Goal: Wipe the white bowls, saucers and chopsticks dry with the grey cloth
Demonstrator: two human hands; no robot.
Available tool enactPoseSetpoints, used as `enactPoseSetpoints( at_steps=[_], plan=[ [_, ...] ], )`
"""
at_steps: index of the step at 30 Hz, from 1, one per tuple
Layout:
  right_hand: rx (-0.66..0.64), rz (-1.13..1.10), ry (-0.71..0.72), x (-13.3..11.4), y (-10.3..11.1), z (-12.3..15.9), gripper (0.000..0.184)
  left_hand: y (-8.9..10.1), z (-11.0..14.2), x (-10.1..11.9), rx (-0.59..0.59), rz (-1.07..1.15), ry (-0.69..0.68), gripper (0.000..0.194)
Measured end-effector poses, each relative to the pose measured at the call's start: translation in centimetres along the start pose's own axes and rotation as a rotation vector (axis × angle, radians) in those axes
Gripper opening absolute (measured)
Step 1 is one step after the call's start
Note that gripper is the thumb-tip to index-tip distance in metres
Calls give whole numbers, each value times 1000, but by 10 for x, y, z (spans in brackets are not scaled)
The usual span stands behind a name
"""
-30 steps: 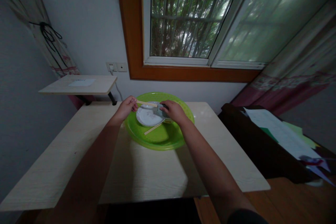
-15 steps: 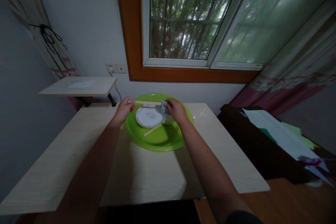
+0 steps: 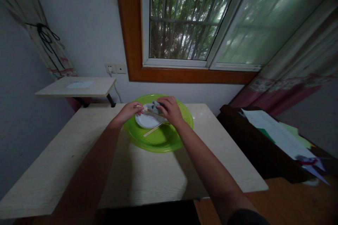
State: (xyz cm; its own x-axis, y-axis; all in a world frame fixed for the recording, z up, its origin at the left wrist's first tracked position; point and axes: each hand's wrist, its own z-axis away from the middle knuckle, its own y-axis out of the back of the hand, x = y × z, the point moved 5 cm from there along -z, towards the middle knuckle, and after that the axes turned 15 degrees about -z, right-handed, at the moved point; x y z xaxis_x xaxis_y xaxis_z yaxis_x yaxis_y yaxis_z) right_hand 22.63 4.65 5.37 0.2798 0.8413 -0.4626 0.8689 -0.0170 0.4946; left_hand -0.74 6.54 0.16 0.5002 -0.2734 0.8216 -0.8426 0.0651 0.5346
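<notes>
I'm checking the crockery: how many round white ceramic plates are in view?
1: a round white ceramic plate in the round lime-green plastic basin, partly behind the left hand and right hand. Others may be hidden beneath it.

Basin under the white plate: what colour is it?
The basin is bright lime green, best seen in the head view.

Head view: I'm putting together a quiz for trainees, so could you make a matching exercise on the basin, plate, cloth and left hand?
Column one
1. Basin
2. Plate
3. Cloth
4. Left hand

Column two
A. Grey, held by the right hand
B. Gripping chopsticks
C. Bright green, standing on the table
D. White, inside something green

Right pairs: 1-C, 2-D, 3-A, 4-B.
</notes>
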Motion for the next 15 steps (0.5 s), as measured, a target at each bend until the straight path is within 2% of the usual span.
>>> enactPoseSetpoints(
  at_steps=[4,6,11,15],
  plan=[
    [-311,-40,34,2,-29,6,28,1,0,2,-14,-1,8,24],
    [-384,-41,-2,8,-36,9,33,2,1,4,-6,0,3,23],
    [-313,6,-120,16,-33,8,30,6,2,5,37,64,-4,23],
    [-231,34,-169,18,-24,6,27,16,5,-6,212,233,74,20]
  ],
)
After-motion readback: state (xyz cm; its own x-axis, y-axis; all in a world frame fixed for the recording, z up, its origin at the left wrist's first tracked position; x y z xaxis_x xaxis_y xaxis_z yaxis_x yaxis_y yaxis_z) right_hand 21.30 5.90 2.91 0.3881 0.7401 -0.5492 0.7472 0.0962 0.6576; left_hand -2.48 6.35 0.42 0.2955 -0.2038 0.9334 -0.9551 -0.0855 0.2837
